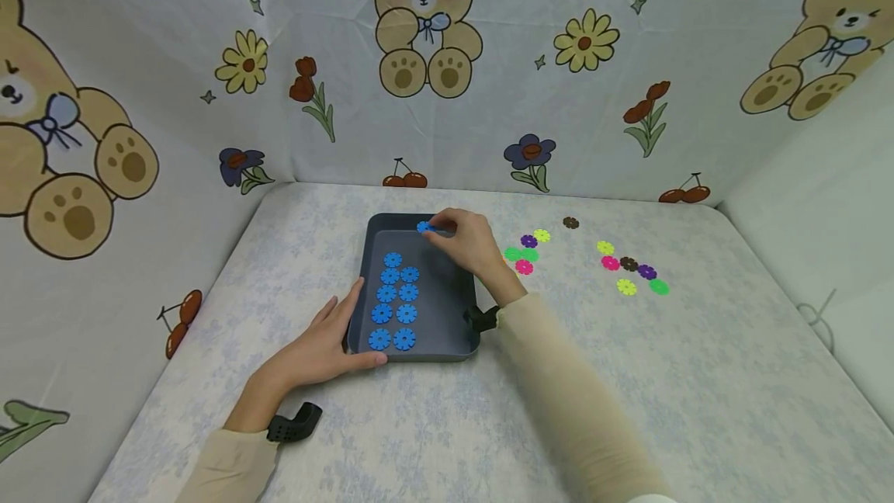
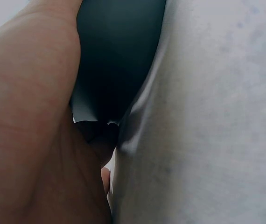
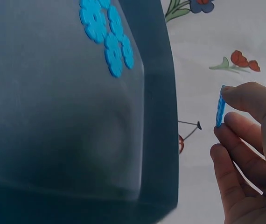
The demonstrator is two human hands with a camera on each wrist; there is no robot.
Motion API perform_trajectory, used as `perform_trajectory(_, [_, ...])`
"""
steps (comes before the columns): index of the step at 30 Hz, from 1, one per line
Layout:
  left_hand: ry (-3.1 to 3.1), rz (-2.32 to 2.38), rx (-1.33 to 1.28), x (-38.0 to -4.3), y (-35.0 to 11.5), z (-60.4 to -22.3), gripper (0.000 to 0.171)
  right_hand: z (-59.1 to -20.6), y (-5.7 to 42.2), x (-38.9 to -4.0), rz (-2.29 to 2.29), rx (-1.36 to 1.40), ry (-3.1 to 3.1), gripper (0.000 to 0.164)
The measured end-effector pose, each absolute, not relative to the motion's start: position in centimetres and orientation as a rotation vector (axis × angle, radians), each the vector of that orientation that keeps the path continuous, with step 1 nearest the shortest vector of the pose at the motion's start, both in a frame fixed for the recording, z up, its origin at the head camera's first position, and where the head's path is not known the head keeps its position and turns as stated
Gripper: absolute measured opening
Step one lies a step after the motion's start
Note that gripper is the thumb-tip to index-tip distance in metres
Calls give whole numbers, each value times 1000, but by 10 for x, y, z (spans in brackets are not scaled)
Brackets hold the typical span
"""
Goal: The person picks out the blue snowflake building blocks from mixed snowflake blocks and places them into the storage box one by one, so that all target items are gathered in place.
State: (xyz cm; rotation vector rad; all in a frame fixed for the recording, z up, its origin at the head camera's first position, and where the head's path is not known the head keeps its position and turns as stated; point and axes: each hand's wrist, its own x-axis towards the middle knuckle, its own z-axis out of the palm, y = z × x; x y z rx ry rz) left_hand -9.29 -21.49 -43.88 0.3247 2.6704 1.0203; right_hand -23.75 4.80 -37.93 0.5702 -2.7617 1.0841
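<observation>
**1 blue disc pinched above the tray's far edge**

1 blue flower-shaped disc (image 1: pixel 424 227) sits between the thumb and fingertips of the right hand (image 1: pixel 469 245), held over the far rim of the dark grey tray (image 1: pixel 447 317). In the right wrist view the disc (image 3: pixel 220 113) shows edge-on, clamped between thumb and forefinger just beyond the tray wall (image 3: pixel 161 112).

9 more blue discs (image 1: pixel 394 301) lie flat on the tray floor, ranged in 2 rough columns along its left half, several touching their neighbours.

The left hand (image 1: pixel 324 344) lies flat on the table with fingers straight, pressed against the tray's left wall, the thumb along the near corner; it grasps nothing. The left wrist view shows only the palm (image 2: pixel 30 140) close against the tray's side.

To the right of the tray, loose discs (image 1: pixel 527 253) in green, purple, pink and yellow lie near the right wrist, and a second scatter (image 1: pixel 632 270) lies further right on the pale floral tablecloth (image 1: pixel 698 379). A bear-and-flower printed cloth (image 1: pixel 419 60) hangs behind.
</observation>
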Motion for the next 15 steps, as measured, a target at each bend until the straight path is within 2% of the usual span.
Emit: perform_trajectory(15, [2666,1019,318,-93,-216,-438,128,-401,31,-236,1064,614,-2847,27])
